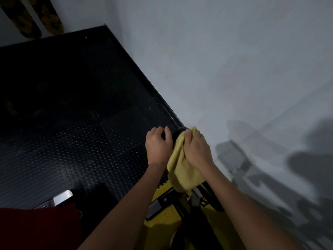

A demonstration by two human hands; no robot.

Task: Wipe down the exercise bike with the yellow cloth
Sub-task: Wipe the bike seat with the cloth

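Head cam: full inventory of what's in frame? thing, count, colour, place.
yellow cloth: 1, yellow, draped over the bike's handlebar end, right of centre
exercise bike: 1, black frame with grey parts, bottom centre, mostly hidden; its black handlebar end shows between the hands
floor mat: 1, black, studded, left half of frame
yellow floor patch: 1, yellow, under the bike
wall: 1, pale grey, right half, with shadows on it
patterned curtains: 2 strips, black and yellow, top left
red fabric: 1, dark red, bottom left
left hand: 1, fingers curled round the handlebar end
right hand: 1, grips the cloth
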